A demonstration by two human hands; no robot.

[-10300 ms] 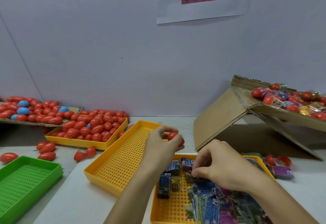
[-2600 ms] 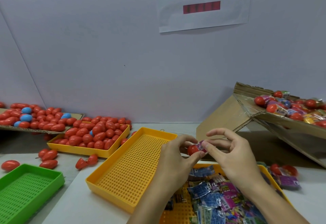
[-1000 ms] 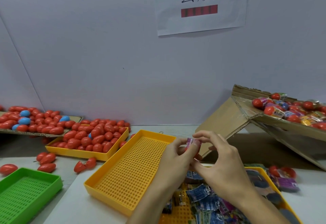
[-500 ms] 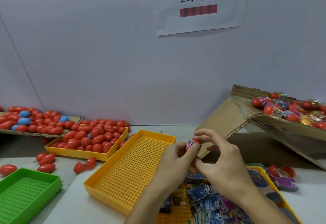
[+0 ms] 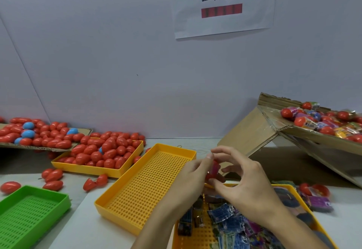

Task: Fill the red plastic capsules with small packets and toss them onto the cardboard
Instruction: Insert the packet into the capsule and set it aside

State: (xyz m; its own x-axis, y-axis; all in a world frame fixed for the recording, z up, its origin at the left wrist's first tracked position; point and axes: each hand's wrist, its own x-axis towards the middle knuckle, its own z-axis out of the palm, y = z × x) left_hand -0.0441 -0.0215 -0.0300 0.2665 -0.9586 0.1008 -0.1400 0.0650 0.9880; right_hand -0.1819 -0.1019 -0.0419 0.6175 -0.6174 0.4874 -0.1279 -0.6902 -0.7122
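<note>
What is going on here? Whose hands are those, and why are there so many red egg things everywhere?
The picture comes from a camera worn on a person's head, looking down at their own two bare hands. The left hand and the right hand together hold one small red plastic capsule, with something pink showing at it, likely a packet being pushed in. Below the hands is a yellow plastic tray of small colourful packets. Beside it lies a yellow perforated tray with nothing in it, and a green plastic tray sits at the left. Further left, another yellow tray heaped with red capsules waits. On the right, the sloping brown cardboard carries capsules and packets.
</note>
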